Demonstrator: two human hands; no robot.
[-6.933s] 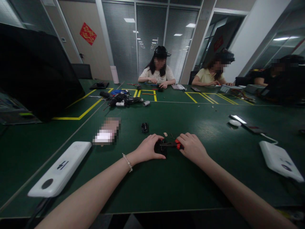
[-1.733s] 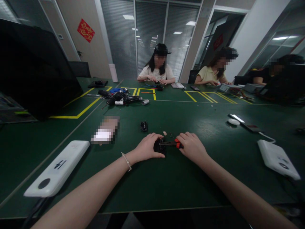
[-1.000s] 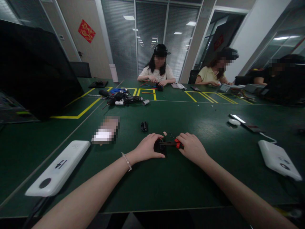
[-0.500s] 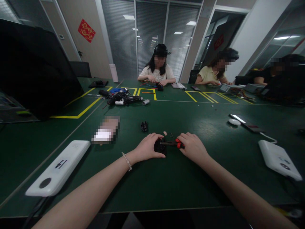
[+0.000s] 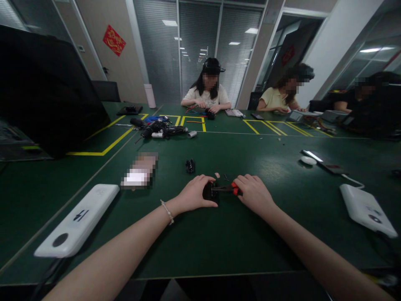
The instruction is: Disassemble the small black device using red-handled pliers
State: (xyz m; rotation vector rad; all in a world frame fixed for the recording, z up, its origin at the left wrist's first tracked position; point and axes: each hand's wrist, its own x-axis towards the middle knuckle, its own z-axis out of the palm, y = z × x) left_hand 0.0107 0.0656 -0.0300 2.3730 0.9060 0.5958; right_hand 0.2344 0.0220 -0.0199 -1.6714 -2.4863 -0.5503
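Note:
My left hand (image 5: 197, 193) is curled around a small black boxy part (image 5: 209, 196) that rests on the green table, thumb on its near side and fingers on the far side. Red-handled long-nose pliers (image 5: 226, 189) are in the grip of my right hand (image 5: 255, 192), lying nearly level. Their jaws point left and their tips meet the inside of the black part; whether they pinch anything there is too small to tell. Just beyond the pliers lie a small pinkish piece (image 5: 217, 175) and thin dark bits (image 5: 226, 177). Another small black component (image 5: 189, 166) sits beyond my left hand.
White power banks stand left (image 5: 78, 221) and right (image 5: 368, 211), with cables. A blurred phone (image 5: 140, 171) lies left, another phone (image 5: 324, 162) right. A pile of black cables and tools (image 5: 159, 128) lies farther back. Co-workers sit across the table (image 5: 282, 144); a large black screen (image 5: 46, 88) stands left.
Both hands stay almost in place, with the plier tips still at the black part. No other clear movement shows.

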